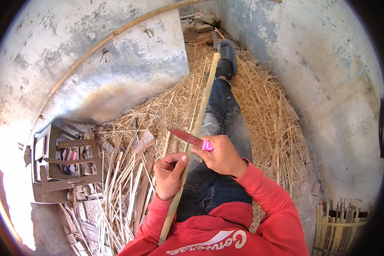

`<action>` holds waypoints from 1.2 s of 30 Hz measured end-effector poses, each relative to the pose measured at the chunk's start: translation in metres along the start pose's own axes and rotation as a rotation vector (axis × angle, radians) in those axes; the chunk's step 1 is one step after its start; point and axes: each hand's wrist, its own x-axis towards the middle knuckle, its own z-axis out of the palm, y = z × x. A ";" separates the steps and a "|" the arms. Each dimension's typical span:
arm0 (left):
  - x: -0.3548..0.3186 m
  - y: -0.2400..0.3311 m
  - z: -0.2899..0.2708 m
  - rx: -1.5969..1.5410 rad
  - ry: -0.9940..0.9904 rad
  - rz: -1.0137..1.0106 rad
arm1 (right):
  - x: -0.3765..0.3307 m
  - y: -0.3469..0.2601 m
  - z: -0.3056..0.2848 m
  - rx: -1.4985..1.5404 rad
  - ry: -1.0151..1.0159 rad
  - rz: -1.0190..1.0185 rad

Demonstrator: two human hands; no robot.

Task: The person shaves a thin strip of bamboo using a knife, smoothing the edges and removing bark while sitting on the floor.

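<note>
A long pale bamboo strip (206,91) runs from my lap out along my stretched legs, its far end close to my shoe. My left hand (168,175) grips the strip near its lower part, thumb pressed against it. In my right hand (222,155) is a knife (186,137) with a pink handle and a reddish-brown blade. The blade lies across the strip just beyond my left hand and points left. My right fingers are wrapped round the handle, and the thumb rests against the strip.
Shavings and split strips (264,115) cover the floor around my legs. A dark wooden frame (68,160) stands at the left. One long curved pole (89,51) leans along the wall. Bricks (205,23) lie at the far corner. A slatted basket (339,228) is at the lower right.
</note>
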 end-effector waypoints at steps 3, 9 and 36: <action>0.002 -0.004 0.002 0.012 0.002 0.002 | -0.003 0.000 0.002 -0.060 0.013 0.011; 0.023 -0.003 -0.031 -0.024 0.106 0.105 | -0.033 -0.004 0.011 0.038 -0.157 0.023; 0.023 0.014 -0.017 -0.462 -0.037 -0.097 | -0.028 0.024 -0.112 -0.200 0.467 0.000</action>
